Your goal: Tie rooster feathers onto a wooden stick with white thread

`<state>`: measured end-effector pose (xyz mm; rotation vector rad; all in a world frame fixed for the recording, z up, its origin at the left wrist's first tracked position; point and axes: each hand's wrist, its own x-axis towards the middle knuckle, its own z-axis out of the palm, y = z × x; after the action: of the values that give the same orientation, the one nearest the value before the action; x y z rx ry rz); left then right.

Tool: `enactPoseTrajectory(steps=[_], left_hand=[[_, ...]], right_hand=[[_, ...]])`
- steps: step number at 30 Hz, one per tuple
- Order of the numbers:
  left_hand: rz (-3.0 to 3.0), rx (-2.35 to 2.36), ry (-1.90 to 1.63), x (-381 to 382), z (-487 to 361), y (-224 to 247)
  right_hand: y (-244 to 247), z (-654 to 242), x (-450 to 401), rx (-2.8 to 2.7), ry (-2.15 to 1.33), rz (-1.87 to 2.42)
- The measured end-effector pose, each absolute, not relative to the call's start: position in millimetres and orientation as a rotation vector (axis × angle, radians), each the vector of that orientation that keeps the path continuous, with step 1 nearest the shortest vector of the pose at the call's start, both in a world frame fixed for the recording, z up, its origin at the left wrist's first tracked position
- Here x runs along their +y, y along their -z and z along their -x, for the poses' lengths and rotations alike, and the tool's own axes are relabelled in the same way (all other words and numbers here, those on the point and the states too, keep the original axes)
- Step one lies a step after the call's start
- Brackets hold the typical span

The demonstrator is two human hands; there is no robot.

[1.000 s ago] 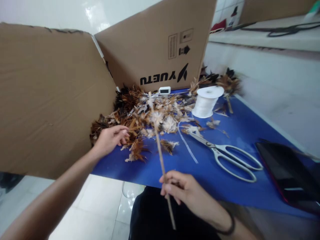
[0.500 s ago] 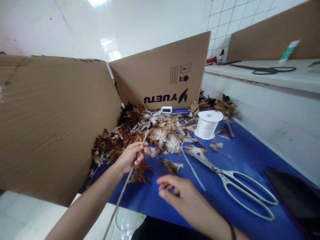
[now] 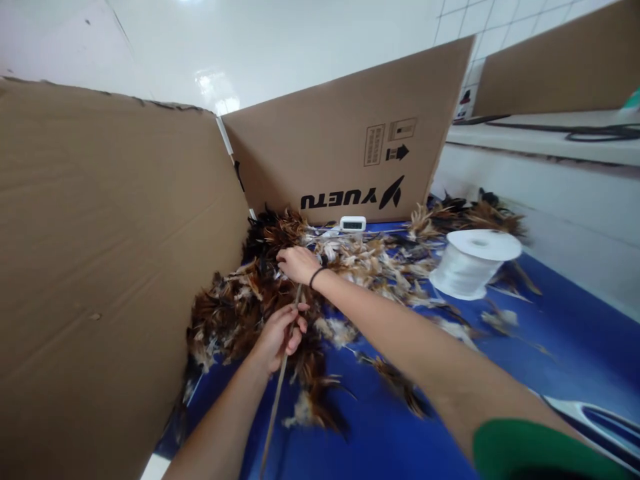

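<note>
My left hand (image 3: 281, 337) is closed round a thin, straight stick (image 3: 273, 417), which slants up from the bottom edge. Beyond it, my right hand (image 3: 299, 265), with a dark band at the wrist, reaches across to the stick's far end. Its fingers are bent together over the feathers; whatever lies between them is hidden. Brown, black and whitish feathers (image 3: 227, 313) are heaped around both hands. A loose tuft of feathers (image 3: 317, 407) lies just right of the stick on the blue tabletop (image 3: 380, 447).
A white spool (image 3: 463, 270) stands to the right, and scissor handles (image 3: 595, 420) show at the lower right edge. Cardboard panels (image 3: 115, 267) wall in the left and back. A small white digital display (image 3: 353, 224) sits before the back panel. More feathers (image 3: 485, 217) lie behind the spool.
My right hand has moved from above the table's near side, forward and left to the feather heap at the stick's far end. My left hand still holds the stick. The view has shifted closer.
</note>
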<state>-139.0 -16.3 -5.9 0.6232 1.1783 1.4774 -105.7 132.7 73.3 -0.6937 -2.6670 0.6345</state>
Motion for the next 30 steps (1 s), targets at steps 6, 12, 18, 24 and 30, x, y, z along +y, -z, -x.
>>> enactPoseTrajectory(steps=[6,12,18,24,30], left_hand=[[-0.544,1.188,-1.444,-10.0,132.2,18.9],[-0.522,1.206,-1.470,-5.2,126.1,23.3],[-0.489,1.230,-1.503,-4.0,124.6,21.7],[-0.476,1.232,-1.493,-3.2,123.3,20.2],[-0.471,1.230,-1.494,-3.3,123.5,22.8]], right_hand=[[-56.7,198.5,131.0,-2.922,-0.721,0.727],[-42.6,218.0,116.0,-2.952,-0.803,0.497],[-64.2,198.8,122.4,-2.669,-0.876,0.159],[-96.5,184.5,147.9,-2.427,-0.931,0.086],[-109.0,181.8,162.5,-2.331,-0.926,0.058]])
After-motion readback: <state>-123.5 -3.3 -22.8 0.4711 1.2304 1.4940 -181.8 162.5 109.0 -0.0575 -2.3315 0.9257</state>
